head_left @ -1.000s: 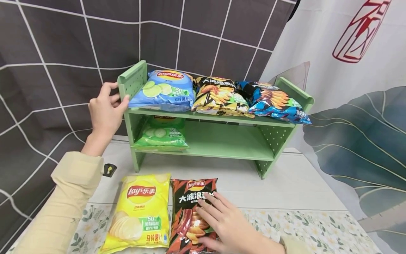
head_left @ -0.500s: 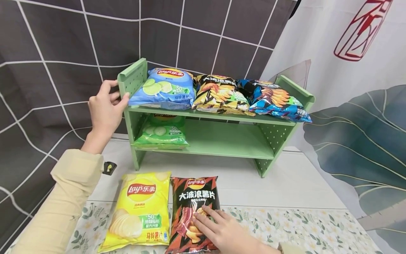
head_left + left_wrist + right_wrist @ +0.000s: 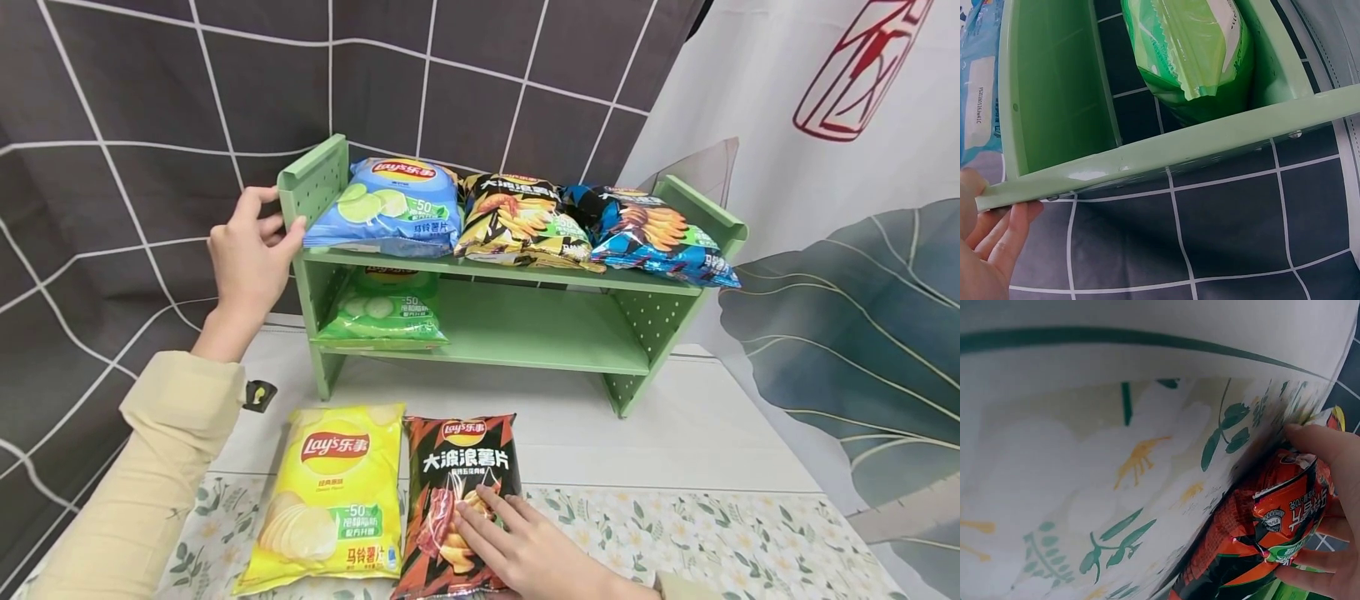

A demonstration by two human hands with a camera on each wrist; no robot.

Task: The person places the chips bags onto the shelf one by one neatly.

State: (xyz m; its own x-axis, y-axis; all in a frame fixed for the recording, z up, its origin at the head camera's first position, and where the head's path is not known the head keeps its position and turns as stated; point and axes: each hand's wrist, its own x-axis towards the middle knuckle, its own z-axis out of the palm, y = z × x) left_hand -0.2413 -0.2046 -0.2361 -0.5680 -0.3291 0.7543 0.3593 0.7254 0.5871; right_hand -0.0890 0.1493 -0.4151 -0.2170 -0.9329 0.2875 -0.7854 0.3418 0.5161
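Note:
My left hand (image 3: 251, 250) grips the left side panel of a green two-tier shelf (image 3: 540, 333), thumb in front and fingers behind; the left wrist view shows the fingers (image 3: 1015, 234) at the panel's edge. My right hand (image 3: 536, 542) holds the lower right part of a red-and-black bag of potato chips (image 3: 442, 442) lying on the table. Its fingers lie across the bag's front. In the right wrist view its thumb (image 3: 1319, 439) is at the table side of the bag. Close beside it on the left lies a yellow chip bag (image 3: 330, 475).
On the top tier sit a light blue chip bag (image 3: 390, 208), a black-and-gold one (image 3: 525, 221) and a dark blue one (image 3: 652, 233). A green chip bag (image 3: 390, 312) sits at the left of the lower tier. A dark gridded curtain (image 3: 375, 75) hangs behind.
My right hand has slid down and slightly left over the red-and-black bag, and its thumb has gone out of sight in the head view. My left hand stays on the panel.

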